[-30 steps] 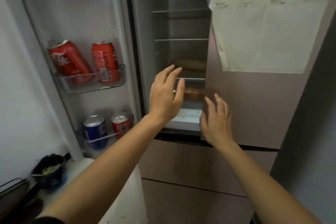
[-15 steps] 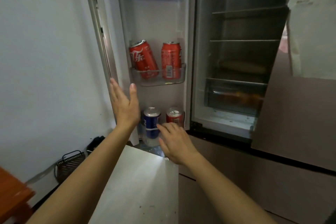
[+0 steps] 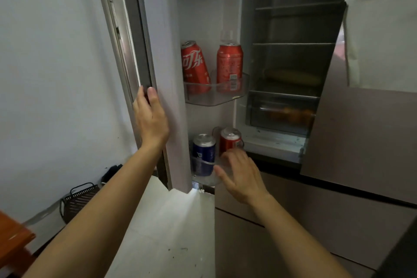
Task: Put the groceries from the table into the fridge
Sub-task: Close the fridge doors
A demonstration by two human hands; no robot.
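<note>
The fridge's left door (image 3: 162,56) stands open. My left hand (image 3: 150,117) lies flat on the door's outer edge, fingers around the rim, holding no grocery. My right hand (image 3: 242,176) is spread open just in front of the lowest door bin, close to a blue can (image 3: 203,153) and a red can (image 3: 230,140). Two red cola cans, a tilted one (image 3: 194,66) and an upright one (image 3: 229,66), stand in the middle door bin (image 3: 216,97). Inside the dark fridge, a corn cob (image 3: 293,78) lies on a shelf, and orange items (image 3: 291,115) sit in a clear drawer.
The fridge's right door (image 3: 370,133), with a white paper sheet (image 3: 383,40) on it, is partly open. Drawer fronts (image 3: 316,221) lie below. A black wire basket (image 3: 79,201) sits on the floor by the wall, an orange wooden corner (image 3: 11,235) at bottom left.
My view swung left from the fridge interior to the door. My left hand moved from the shelves to the door's edge. My right hand dropped to the lower door bin.
</note>
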